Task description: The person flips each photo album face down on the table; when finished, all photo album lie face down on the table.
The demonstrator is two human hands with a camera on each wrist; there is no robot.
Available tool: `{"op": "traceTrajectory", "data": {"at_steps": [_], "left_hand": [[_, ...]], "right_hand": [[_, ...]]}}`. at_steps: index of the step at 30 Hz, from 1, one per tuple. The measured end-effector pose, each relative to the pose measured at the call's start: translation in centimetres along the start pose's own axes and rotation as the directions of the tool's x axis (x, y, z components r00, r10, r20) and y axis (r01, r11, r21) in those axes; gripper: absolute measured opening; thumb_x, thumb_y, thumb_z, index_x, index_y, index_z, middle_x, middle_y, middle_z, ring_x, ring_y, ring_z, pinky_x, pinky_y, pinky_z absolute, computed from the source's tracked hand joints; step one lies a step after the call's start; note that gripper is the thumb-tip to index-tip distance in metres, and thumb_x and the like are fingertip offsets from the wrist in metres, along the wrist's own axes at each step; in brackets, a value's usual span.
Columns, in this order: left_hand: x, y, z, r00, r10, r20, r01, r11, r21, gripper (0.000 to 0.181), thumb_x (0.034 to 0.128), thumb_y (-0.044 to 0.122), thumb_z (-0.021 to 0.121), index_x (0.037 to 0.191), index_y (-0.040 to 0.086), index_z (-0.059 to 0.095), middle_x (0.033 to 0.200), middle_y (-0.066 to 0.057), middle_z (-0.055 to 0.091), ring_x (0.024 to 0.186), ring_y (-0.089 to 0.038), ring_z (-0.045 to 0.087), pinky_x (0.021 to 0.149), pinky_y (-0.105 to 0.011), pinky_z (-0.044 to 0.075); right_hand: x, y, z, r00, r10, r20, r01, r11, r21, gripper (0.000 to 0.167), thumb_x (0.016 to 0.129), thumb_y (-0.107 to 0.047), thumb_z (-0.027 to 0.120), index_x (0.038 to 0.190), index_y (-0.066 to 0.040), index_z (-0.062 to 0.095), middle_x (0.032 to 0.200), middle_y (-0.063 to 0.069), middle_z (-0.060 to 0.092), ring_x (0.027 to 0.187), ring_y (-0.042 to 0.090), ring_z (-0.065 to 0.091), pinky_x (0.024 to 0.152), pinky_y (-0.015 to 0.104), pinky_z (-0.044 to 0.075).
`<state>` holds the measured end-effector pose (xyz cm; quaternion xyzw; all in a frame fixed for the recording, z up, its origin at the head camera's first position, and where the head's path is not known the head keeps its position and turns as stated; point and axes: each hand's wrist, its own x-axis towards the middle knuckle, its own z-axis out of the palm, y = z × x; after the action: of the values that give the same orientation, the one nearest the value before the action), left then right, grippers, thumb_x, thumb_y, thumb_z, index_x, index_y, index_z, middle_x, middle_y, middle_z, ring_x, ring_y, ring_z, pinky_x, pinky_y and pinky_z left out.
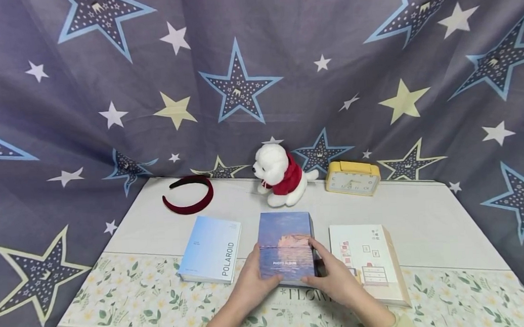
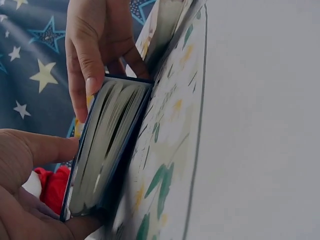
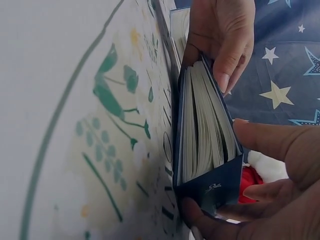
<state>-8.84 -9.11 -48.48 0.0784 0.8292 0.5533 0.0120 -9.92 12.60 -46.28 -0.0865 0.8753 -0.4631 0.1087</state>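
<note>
A blue photo album (image 1: 281, 228) with a sea-and-cliff cover is between both hands at the middle of the table. My left hand (image 1: 249, 285) grips its left side, thumb on the cover near the front edge. My right hand (image 1: 338, 279) holds the right side, with the thumb at the front corner and a finger over the cover's edge. Both wrist views show the page block of the album (image 2: 107, 140) from its front edge, with its dark blue covers around it. In the right wrist view the album (image 3: 210, 187) has a small light mark on its spine.
Left of the album lies a pale blue Polaroid book (image 1: 210, 248); right of it, a thick white illustrated book (image 1: 363, 247). Behind are a dark red headband (image 1: 192, 208), a white plush dog (image 1: 273, 165) in red and a yellow alarm clock (image 1: 353, 178). A star-patterned curtain (image 1: 294, 100) hangs behind.
</note>
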Motion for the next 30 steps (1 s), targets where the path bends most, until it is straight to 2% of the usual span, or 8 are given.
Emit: {"op": "traceTrajectory", "data": {"at_steps": [4, 9, 12, 18, 24, 26, 30], "left_hand": [[-0.2, 0.3, -0.3, 0.999, -0.033, -0.005, 0.034, 0.991, 0.131, 0.099, 0.0780, 0.017, 0.079, 0.153, -0.003, 0.019, 0.151, -0.028, 0.031, 0.138, -0.045, 0.031, 0.110, -0.057, 0.026], [-0.4, 0.6, -0.8, 0.999, -0.033, -0.012, 0.035, 0.952, 0.305, 0.100, 0.0764, 0.026, 0.082, 0.147, -0.015, 0.024, 0.144, -0.034, 0.037, 0.131, -0.049, 0.038, 0.108, -0.057, 0.031], [-0.4, 0.5, -1.0, 0.999, -0.031, -0.016, 0.034, 0.929, 0.369, 0.099, 0.0742, 0.030, 0.084, 0.143, -0.017, 0.031, 0.142, -0.034, 0.041, 0.129, -0.051, 0.039, 0.107, -0.057, 0.032], [-0.4, 0.1, -1.0, 0.998, -0.052, -0.035, 0.062, 0.911, 0.408, 0.095, 0.0712, 0.035, 0.085, 0.141, -0.011, 0.041, 0.141, -0.026, 0.048, 0.127, -0.048, 0.044, 0.106, -0.055, 0.035], [-0.6, 0.4, -1.2, 0.996, -0.055, -0.069, 0.079, 0.902, 0.425, 0.090, 0.0688, 0.033, 0.087, 0.138, -0.009, 0.047, 0.135, -0.024, 0.055, 0.116, -0.045, 0.051, 0.101, -0.054, 0.040], [-0.7, 0.5, -1.3, 0.995, -0.062, -0.079, 0.090, 0.901, 0.425, 0.090, 0.0685, 0.032, 0.087, 0.138, -0.009, 0.047, 0.134, -0.024, 0.055, 0.116, -0.045, 0.051, 0.100, -0.054, 0.040], [-0.8, 0.5, -1.3, 0.995, -0.056, -0.083, 0.087, 0.902, 0.423, 0.089, 0.0700, 0.028, 0.086, 0.138, -0.011, 0.045, 0.136, -0.026, 0.052, 0.120, -0.047, 0.048, 0.103, -0.054, 0.038]], "right_hand": [[0.0, -0.1, 0.0, 1.000, -0.006, 0.012, 0.006, 1.000, -0.017, 0.090, 0.081, -0.023, 0.079, 0.155, -0.013, 0.027, 0.154, 0.019, 0.033, 0.137, 0.043, 0.034, 0.108, 0.062, 0.027], [-0.1, -0.3, 0.1, 0.999, -0.033, 0.021, 0.035, 0.997, -0.068, 0.087, 0.084, -0.021, 0.077, 0.154, -0.010, 0.028, 0.153, 0.020, 0.034, 0.137, 0.042, 0.035, 0.107, 0.060, 0.031], [-0.3, -0.4, 0.1, 0.999, -0.047, 0.022, 0.049, 0.995, -0.092, 0.082, 0.085, -0.019, 0.076, 0.153, -0.008, 0.031, 0.152, 0.020, 0.036, 0.137, 0.042, 0.035, 0.106, 0.060, 0.031], [-0.4, -0.9, 0.4, 0.995, -0.097, 0.012, 0.098, 0.991, -0.089, 0.069, 0.087, -0.021, 0.073, 0.146, -0.004, 0.042, 0.146, 0.019, 0.044, 0.135, 0.042, 0.038, 0.106, 0.061, 0.031], [-0.5, -1.7, 0.7, 0.995, -0.093, -0.039, 0.090, 0.993, -0.082, 0.060, 0.090, -0.023, 0.068, 0.144, -0.007, 0.046, 0.145, 0.018, 0.046, 0.133, 0.042, 0.041, 0.104, 0.063, 0.032], [-0.4, -1.8, 0.8, 0.993, -0.095, -0.066, 0.090, 0.994, -0.069, 0.056, 0.091, -0.022, 0.067, 0.142, -0.009, 0.049, 0.143, 0.018, 0.049, 0.131, 0.042, 0.043, 0.102, 0.062, 0.036], [0.0, -2.0, 1.0, 0.988, -0.116, -0.097, 0.116, 0.993, -0.010, 0.047, 0.093, -0.018, 0.066, 0.138, -0.010, 0.054, 0.136, 0.016, 0.055, 0.126, 0.039, 0.051, 0.094, 0.052, 0.048]]}}
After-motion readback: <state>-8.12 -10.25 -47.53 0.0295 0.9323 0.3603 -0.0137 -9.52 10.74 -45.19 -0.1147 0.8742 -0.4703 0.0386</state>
